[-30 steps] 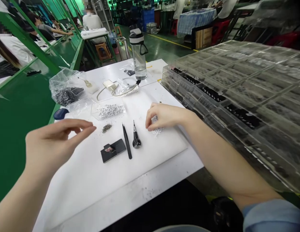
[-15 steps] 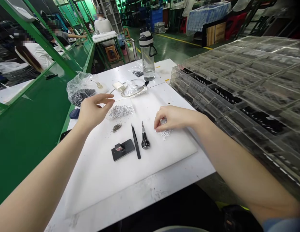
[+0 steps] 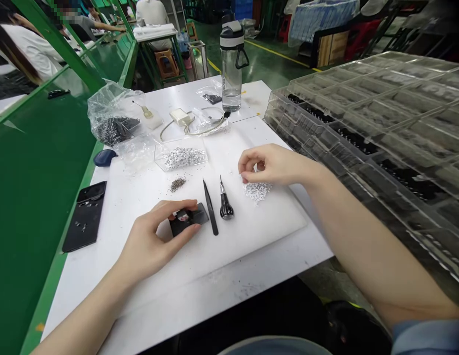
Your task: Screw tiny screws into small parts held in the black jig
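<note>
No words, labels, brands or numbers could be read. Any marking on the clear bottle (image 3: 232, 74) was too small or faint to make out, and the same went for the black block (image 3: 200, 215), the screwdriver (image 3: 226, 209), the tweezers (image 3: 211, 208), the white block on the cord (image 3: 180, 116) and the plastic boxes (image 3: 366, 121).

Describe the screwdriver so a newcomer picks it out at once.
On the white mat, look between left hand and right hand. Beside the slim black tweezers lies the screwdriver. Its thin shaft and bulging, glossy black handle set it apart.
</note>
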### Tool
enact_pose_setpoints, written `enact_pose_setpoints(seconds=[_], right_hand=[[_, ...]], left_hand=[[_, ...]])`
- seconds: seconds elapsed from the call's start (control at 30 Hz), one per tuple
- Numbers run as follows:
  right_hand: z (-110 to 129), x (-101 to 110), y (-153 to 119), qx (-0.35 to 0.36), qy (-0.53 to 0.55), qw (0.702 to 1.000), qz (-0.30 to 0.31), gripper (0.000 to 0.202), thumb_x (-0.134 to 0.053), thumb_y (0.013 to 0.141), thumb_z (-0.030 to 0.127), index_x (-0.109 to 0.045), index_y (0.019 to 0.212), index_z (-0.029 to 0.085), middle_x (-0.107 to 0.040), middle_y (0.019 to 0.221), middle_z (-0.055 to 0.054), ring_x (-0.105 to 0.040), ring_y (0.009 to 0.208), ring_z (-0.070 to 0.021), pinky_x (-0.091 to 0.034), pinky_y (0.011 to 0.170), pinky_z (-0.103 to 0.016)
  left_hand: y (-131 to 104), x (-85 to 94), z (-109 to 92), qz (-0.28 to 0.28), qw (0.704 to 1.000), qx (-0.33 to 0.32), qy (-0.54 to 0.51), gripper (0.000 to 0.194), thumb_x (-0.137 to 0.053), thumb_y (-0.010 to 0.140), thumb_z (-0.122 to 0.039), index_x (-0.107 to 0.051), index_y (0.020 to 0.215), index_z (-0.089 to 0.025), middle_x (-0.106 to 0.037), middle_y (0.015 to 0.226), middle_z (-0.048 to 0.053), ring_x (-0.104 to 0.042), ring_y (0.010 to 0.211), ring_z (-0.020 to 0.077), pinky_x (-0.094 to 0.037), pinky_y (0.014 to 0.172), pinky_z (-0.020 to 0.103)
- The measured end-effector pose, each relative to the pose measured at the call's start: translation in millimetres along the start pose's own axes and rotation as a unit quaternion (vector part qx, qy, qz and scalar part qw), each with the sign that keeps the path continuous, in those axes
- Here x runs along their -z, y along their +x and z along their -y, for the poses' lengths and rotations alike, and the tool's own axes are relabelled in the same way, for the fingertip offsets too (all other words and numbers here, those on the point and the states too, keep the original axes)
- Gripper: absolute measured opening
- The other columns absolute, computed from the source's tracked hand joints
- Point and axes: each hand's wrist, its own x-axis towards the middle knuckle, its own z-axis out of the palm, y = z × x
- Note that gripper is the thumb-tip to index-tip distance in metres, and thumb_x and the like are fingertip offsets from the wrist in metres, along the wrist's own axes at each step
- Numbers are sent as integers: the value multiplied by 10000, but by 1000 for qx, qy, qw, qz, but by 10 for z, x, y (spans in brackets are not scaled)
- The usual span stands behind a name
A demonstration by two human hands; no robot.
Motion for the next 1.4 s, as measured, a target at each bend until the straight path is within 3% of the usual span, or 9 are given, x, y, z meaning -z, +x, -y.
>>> enact_pose_setpoints(seconds=[0.1, 0.37, 0.53, 0.67, 0.8, 1.03, 1.13, 1.23, 1.4], right_hand=[[15, -23, -4, 5, 24, 1000, -15, 89, -726, 767, 182, -713, 855, 184, -745, 771, 0, -590, 650, -125, -404, 621, -274], [207, -306, 2, 56, 74, 993, -75, 129, -673, 840, 162, -776, 904, 206, -758, 851, -20, -655, 744, -149, -479, 639, -288], [457, -632, -16, 196, 115, 971, -80, 208, -618, 945, 110, -782, 986, 233, -777, 929, -7, -682, 806, -135, -530, 689, -287], [566, -898, 3, 293, 30, 951, -93, 238, -592, 1004, 62, -767, 1078, 206, -776, 938, -30, -655, 901, -148, -545, 793, -313], [535, -1042, 34, 333, -42, 935, -113, 215, -610, 1022, 88, -772, 1106, 202, -751, 922, -50, -617, 887, -167, -555, 809, -341], [560, -1089, -8, 303, -63, 943, -121, 261, -615, 1028, 126, -791, 1126, 291, -720, 918, -40, -624, 878, -182, -566, 787, -370], [614, -1122, -48, 214, 7, 970, -118, 245, -677, 977, 117, -749, 1146, 279, -686, 891, -8, -644, 832, -156, -557, 703, -328], [652, -1151, -73, 125, 99, 980, -119, 226, -751, 878, 77, -683, 1011, 246, -658, 839, 25, -638, 752, -131, -530, 631, -309], [635, -1108, -59, 140, 91, 980, -104, 180, -765, 861, 78, -696, 890, 242, -727, 862, 29, -651, 763, -126, -514, 622, -307]], left_hand=[[19, -22, 81, -9, 1000, 6, -12, 349, -762, 922, -445, -753, 1245, -313, -824, 1096, 22, -750, 995, 254, -600, 987, 426], [-20, -64, 79, -26, 999, 5, -46, 302, -760, 921, -431, -775, 1185, -286, -846, 1051, 31, -771, 899, 241, -635, 832, 376], [-12, -59, 19, -14, 997, 6, -70, 283, -756, 919, -364, -778, 1185, -273, -852, 1006, 5, -774, 858, 215, -633, 793, 335], [-1, -61, 6, -10, 996, 6, -87, 197, -758, 910, -337, -807, 1092, -281, -841, 976, -25, -761, 829, 195, -613, 760, 306], [-19, -91, 1, -19, 996, -11, -89, 166, -734, 927, -272, -809, 1075, -265, -837, 985, -41, -753, 836, 167, -581, 757, 278], [-54, -127, -12, -21, 996, -24, -87, 203, -694, 946, -241, -790, 1125, -252, -833, 1050, -21, -765, 897, 187, -561, 784, 306], [-58, -120, -23, -19, 996, -26, -78, 203, -666, 946, -253, -794, 1103, -266, -817, 949, -18, -740, 828, 190, -550, 747, 323], [-56, -104, -40, -10, 997, -26, -75, 214, -633, 932, -242, -793, 1063, -295, -810, 931, -32, -729, 820, 191, -550, 757, 329], [-50, -76, -45, 3, 995, -59, -85, 205, -647, 929, -219, -789, 1051, -301, -817, 969, -50, -709, 823, 171, -535, 755, 309]])
